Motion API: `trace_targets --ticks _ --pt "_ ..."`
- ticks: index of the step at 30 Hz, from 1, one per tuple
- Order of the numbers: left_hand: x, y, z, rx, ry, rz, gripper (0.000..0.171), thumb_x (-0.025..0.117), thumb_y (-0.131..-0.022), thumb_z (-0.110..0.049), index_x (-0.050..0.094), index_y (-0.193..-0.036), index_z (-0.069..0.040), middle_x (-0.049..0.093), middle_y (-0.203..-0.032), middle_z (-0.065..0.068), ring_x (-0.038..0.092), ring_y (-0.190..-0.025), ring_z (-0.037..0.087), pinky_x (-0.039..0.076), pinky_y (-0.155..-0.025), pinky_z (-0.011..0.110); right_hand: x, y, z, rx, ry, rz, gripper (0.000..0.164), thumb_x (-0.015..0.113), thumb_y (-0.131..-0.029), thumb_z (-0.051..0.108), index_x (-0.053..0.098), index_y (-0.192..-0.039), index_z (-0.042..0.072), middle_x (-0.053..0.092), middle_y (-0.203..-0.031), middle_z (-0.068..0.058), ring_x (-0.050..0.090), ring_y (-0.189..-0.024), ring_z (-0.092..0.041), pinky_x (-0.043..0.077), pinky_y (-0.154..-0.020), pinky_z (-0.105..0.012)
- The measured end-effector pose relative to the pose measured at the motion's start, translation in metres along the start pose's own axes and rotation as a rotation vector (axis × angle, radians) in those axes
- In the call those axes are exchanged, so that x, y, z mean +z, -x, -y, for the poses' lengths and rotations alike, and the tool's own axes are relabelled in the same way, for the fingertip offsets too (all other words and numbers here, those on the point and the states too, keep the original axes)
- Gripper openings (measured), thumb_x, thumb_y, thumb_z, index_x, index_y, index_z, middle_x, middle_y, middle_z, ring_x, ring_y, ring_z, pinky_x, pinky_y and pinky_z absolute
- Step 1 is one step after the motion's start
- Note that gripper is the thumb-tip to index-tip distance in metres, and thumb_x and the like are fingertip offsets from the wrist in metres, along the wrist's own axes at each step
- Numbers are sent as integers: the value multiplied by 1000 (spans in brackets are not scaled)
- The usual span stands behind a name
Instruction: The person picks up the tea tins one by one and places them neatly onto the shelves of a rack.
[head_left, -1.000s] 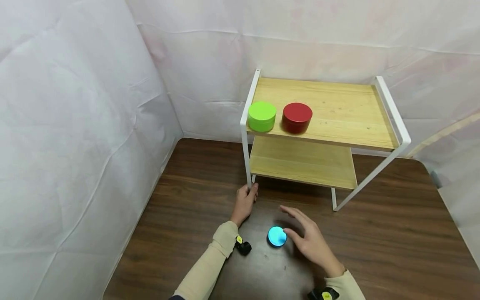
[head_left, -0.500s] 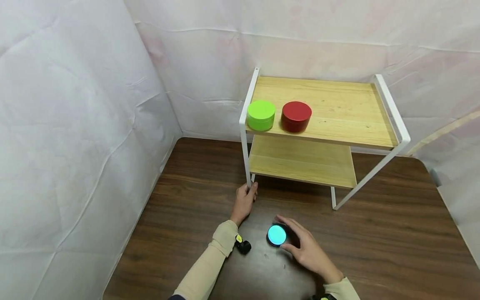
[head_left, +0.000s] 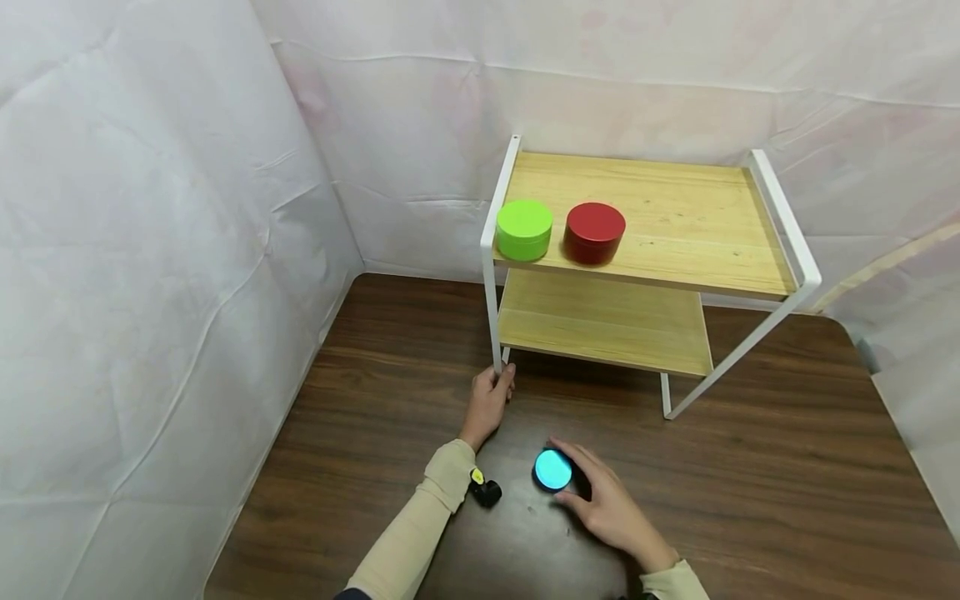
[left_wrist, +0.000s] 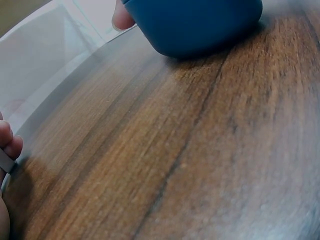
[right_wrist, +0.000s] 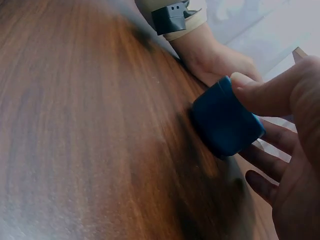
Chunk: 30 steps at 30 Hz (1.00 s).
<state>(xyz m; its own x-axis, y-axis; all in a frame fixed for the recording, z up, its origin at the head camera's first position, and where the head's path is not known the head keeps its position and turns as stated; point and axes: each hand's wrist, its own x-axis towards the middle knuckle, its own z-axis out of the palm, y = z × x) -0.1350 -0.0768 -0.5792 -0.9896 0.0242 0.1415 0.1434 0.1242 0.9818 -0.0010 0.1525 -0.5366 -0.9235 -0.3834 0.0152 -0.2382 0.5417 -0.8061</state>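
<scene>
Low on the front left leg (head_left: 492,325) of a small shelf, my left hand (head_left: 485,410) holds on. Its fingertips (left_wrist: 11,145) show at the edge of the left wrist view, beside the white metal. A round blue tin (head_left: 552,470) with a shiny lid stands on the table in front of the shelf. My right hand (head_left: 603,504) curves round the tin from the right, fingers at its far side and thumb at its near side. In the right wrist view the thumb (right_wrist: 245,85) lies against the rim of the tin (right_wrist: 225,120).
On the two-tier wooden shelf (head_left: 697,217) with a white frame, a green round tin (head_left: 524,231) and a red round tin (head_left: 594,234) stand at the top board's front left. White sheeting (head_left: 180,208) hangs behind and left of the dark wooden table (head_left: 787,475).
My right hand has moved left and closed in from above and right of the blue tin until fingers and thumb surround it. The left hand has stayed on the shelf leg.
</scene>
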Motion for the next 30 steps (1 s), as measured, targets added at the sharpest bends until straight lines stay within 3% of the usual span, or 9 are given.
trace_targets --ticks 6,13,18,23,30 --pt "0 0 0 3 -6 -3 45 54 -112 -35 65 -85 0 60 -71 22 54 -62 28 43 -59 25 3 -1 -1 -10 14 -27 78 86 -87 8 52 -156 18 58 -153 3 55 -141 -28 46 -111 -60" --pt "4 1 -5 -28 -22 -27 45 52 -113 -28 64 -87 6 61 -75 31 55 -67 43 41 -60 23 4 0 -1 31 4 -31 75 85 -88 6 54 -155 19 59 -153 -2 53 -143 -36 42 -112 -66" --pt "5 4 -17 -40 -14 -31 46 50 -114 -24 61 -90 14 58 -77 38 51 -70 51 38 -60 22 5 0 -1 59 -7 -34 75 84 -88 6 54 -155 19 58 -155 -5 50 -145 -42 39 -113 -70" --pt "3 8 -32 -25 -1 -26 45 50 -114 -22 60 -90 15 57 -76 37 51 -67 47 39 -60 23 7 1 -1 50 11 -42 75 85 -87 6 54 -155 19 58 -154 -4 51 -144 -38 41 -113 -67" --pt "3 9 -34 -26 -5 -30 46 50 -114 -23 60 -91 16 57 -77 38 50 -66 46 38 -61 23 8 0 -1 50 13 -56 71 85 -89 8 56 -153 19 61 -150 -3 54 -141 -35 44 -112 -64"
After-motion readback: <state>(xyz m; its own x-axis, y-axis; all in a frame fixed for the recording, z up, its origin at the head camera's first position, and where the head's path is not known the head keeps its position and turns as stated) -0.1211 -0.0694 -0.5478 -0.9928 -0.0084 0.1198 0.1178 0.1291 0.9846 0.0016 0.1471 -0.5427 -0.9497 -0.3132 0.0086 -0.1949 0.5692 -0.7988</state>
